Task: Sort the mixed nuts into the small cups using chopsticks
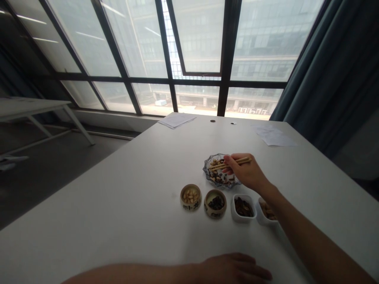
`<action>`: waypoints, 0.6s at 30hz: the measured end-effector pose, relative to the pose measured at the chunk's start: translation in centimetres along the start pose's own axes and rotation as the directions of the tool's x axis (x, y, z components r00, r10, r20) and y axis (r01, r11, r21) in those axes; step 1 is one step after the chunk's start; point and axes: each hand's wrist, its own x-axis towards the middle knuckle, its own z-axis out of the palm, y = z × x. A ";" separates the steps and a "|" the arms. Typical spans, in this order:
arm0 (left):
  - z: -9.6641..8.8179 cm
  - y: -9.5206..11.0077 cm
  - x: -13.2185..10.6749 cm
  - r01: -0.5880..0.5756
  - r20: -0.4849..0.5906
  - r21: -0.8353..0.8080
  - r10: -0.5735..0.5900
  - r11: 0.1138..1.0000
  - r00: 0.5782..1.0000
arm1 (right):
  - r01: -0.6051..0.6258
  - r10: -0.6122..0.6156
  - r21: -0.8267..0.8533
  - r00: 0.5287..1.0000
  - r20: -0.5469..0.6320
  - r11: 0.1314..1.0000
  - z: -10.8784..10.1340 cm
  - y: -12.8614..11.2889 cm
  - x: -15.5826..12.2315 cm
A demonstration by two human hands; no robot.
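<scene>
Right hand [244, 171] pinching wooden chopsticks [231, 163], tips over mixed nuts [219, 176] in blue-rimmed glass dish [207, 167]. Left hand [232, 269] open, flat on table [118, 209]. Risk: weak pinch or slick shells drop pieces onto table; tips catching rim could shift dish.

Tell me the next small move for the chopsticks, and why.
Probably pinch a single piece from the mixed pile: the chopsticks in the right hand have their tips over the glass dish and seem to hold nothing. The small bowls nearby each appear to hold one kind, like the ceramic bowl of pale nuts.
</scene>
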 end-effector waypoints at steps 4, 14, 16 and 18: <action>-0.8 0.3 0.1 -0.010 0.011 0.002 0.010 1.000 1.000 | -0.006 0.006 0.007 1.000 -0.025 1.000 0.2 0.0 -0.3; -1.3 0.7 0.0 0.037 0.035 -0.063 -0.035 0.997 0.999 | -0.077 0.078 0.012 0.974 -0.213 0.997 -0.6 -1.7 -0.6; -1.3 0.6 0.0 0.037 0.037 -0.088 -0.034 0.995 0.999 | -0.076 0.079 0.021 0.966 -0.244 0.997 -1.6 -3.4 -1.3; -1.6 0.7 0.0 0.038 0.043 -0.108 -0.034 0.993 0.999 | -0.063 0.063 0.008 0.964 -0.259 0.998 -2.8 -5.3 -2.3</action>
